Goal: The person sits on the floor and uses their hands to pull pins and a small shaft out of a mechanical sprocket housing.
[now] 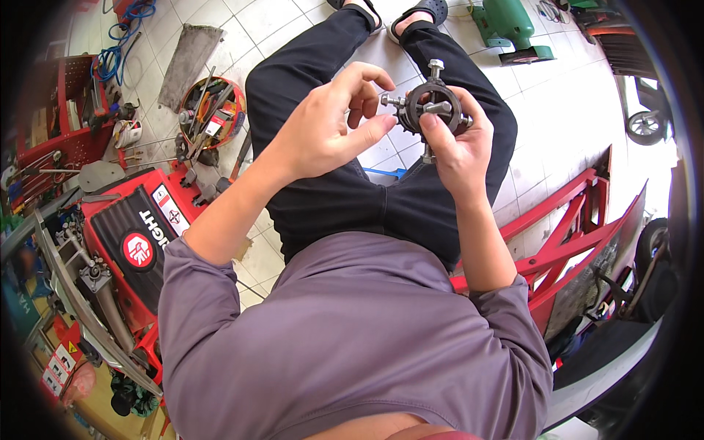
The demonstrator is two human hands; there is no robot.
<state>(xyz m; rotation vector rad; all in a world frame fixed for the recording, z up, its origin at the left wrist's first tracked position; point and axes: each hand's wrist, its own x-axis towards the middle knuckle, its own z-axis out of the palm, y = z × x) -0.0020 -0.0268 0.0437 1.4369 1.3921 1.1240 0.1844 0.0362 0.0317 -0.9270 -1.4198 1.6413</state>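
Above my lap, my right hand [465,147] grips a dark round metal ring tool [412,106] with bolts sticking out around its rim. My thumb lies across its front, and the fingers behind it are mostly hidden. One bolt points up, one points left toward my left hand, and another shows below. A shiny bolt-like piece also crosses the ring's centre. My left hand [330,125] hovers just left of the tool, thumb and curled fingers apart around the left bolt's head. I see nothing held in it, and whether a fingertip touches the bolt is unclear.
A red round tub [236,121] of hand tools stands on the tiled floor at left, near a grey flat board [189,62]. A red-and-black machine [132,242] is by my left elbow. At right are a red metal frame [557,253] and, farther off, a green machine [510,26].
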